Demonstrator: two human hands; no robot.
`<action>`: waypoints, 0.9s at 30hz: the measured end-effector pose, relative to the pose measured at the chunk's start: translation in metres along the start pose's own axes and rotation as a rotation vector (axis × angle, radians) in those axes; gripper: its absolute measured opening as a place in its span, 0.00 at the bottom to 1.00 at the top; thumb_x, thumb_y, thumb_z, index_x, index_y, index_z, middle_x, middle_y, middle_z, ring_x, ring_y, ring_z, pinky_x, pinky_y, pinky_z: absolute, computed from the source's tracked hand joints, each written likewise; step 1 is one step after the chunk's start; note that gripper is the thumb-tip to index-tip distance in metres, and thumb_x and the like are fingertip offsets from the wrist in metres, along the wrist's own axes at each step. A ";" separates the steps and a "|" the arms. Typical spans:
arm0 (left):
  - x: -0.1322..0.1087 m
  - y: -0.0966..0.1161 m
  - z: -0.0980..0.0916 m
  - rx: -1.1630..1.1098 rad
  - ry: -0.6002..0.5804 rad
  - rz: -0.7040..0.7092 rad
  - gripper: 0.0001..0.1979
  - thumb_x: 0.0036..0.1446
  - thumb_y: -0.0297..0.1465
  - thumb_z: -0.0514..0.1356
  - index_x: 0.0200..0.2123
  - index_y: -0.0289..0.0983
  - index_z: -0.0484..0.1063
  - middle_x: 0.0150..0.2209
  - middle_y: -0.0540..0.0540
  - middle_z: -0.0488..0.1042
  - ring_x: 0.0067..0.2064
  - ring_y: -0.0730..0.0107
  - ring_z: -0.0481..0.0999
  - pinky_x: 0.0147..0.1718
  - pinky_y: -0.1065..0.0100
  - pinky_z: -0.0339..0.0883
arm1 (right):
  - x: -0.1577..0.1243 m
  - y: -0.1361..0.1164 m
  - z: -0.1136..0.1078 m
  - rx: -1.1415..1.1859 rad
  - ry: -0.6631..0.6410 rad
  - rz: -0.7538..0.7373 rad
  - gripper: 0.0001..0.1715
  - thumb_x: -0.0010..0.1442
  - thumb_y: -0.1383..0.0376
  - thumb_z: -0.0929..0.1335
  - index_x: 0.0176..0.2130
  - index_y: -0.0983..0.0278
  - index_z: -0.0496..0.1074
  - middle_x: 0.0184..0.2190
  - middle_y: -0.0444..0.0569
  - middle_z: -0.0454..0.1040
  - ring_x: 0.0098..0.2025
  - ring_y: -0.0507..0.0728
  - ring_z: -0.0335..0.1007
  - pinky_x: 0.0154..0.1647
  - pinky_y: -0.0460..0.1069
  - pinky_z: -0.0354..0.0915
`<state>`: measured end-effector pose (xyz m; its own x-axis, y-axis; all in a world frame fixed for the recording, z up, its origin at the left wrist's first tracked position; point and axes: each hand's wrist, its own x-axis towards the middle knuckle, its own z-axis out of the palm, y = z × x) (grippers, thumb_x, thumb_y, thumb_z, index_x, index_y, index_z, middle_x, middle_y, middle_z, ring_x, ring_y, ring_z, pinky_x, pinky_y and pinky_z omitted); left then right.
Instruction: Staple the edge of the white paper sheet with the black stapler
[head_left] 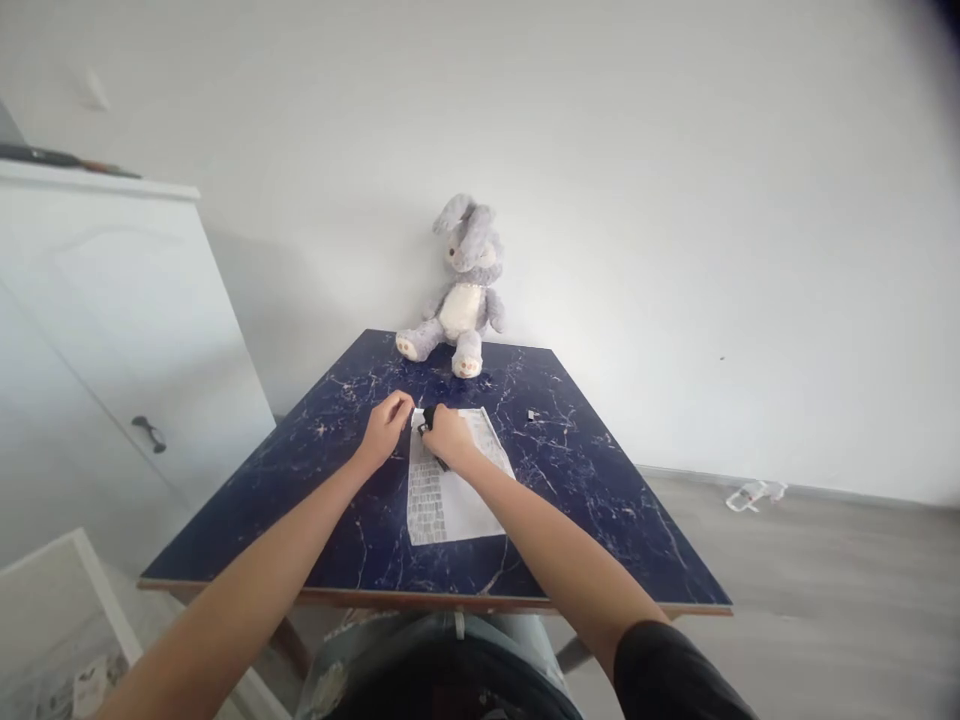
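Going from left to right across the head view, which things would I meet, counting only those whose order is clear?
White cabinet → left hand → right hand → small piece on the table → clear wrapping on the floor.

Blue marbled table (600, 480), plush rabbit (462, 308), patterned paper (459, 515)

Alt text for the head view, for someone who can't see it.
A person's right hand holds a small black object over a patterned paper sheet, with the left hand near its far left corner. The sheet lies on a dark blue marbled table; a grey plush rabbit sits at the far edge.
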<state>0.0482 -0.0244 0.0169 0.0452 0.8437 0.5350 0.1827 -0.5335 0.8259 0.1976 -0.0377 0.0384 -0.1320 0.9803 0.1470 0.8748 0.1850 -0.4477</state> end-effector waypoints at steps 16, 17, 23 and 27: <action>0.001 -0.009 0.011 -0.246 -0.123 -0.094 0.13 0.63 0.41 0.58 0.33 0.37 0.72 0.24 0.52 0.64 0.20 0.78 0.60 0.21 0.73 0.51 | -0.068 0.163 -0.065 0.088 0.144 0.115 0.27 0.69 0.47 0.55 0.48 0.62 0.68 0.44 0.56 0.75 0.45 0.62 0.73 0.42 0.55 0.70; 0.003 -0.010 0.009 -0.275 -0.128 -0.106 0.13 0.62 0.41 0.59 0.33 0.37 0.72 0.24 0.52 0.65 0.20 0.78 0.59 0.20 0.73 0.50 | -0.064 0.173 -0.068 0.060 0.213 0.071 0.28 0.70 0.48 0.52 0.50 0.61 0.68 0.46 0.57 0.74 0.47 0.63 0.72 0.45 0.57 0.70; 0.023 -0.015 -0.051 -0.671 0.073 -0.231 0.20 0.60 0.38 0.61 0.22 0.37 0.57 0.19 0.57 0.50 0.17 0.81 0.47 0.17 0.74 0.44 | -0.027 0.218 -0.043 -0.379 0.160 -0.135 0.27 0.64 0.65 0.59 0.59 0.68 0.69 0.64 0.66 0.63 0.68 0.69 0.55 0.65 0.64 0.57; 0.019 -0.015 -0.112 -0.789 0.303 -0.176 0.23 0.64 0.38 0.53 0.21 0.39 0.44 0.20 0.55 0.44 0.19 0.78 0.44 0.18 0.72 0.47 | -0.006 0.243 0.002 -0.536 0.029 0.066 0.31 0.65 0.68 0.56 0.64 0.63 0.67 0.69 0.61 0.57 0.71 0.67 0.52 0.68 0.64 0.53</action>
<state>-0.0635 -0.0075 0.0345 -0.2037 0.9254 0.3195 -0.5780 -0.3771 0.7237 0.4100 0.0013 -0.0728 -0.0626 0.9848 0.1618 0.9970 0.0543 0.0550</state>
